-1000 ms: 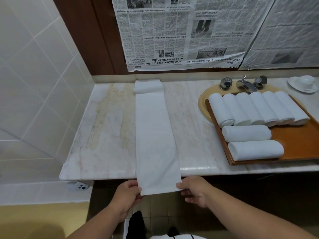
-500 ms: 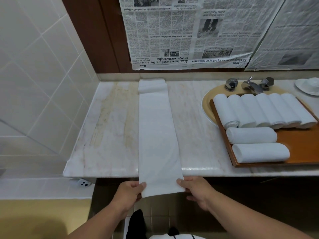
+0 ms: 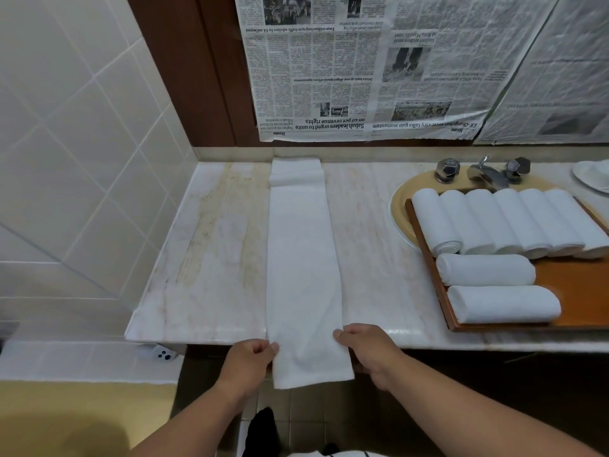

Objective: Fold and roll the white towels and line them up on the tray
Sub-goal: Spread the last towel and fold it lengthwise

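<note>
While the left hand (image 3: 250,361) and right hand (image 3: 365,351) each pinched a side of the folded white towel (image 3: 300,258) lying lengthwise on the marble counter (image 3: 204,258), uneven pulling could have skewed its roll.

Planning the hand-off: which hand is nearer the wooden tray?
Right. The right hand pinches the right edge of the flat towel, on the side of the wooden tray; the left hand pinches its left edge, farther off.

Newspaper (image 3: 362,70) covers the wall — tap (image 3: 487,174) beside a saucer (image 3: 590,179).
</note>
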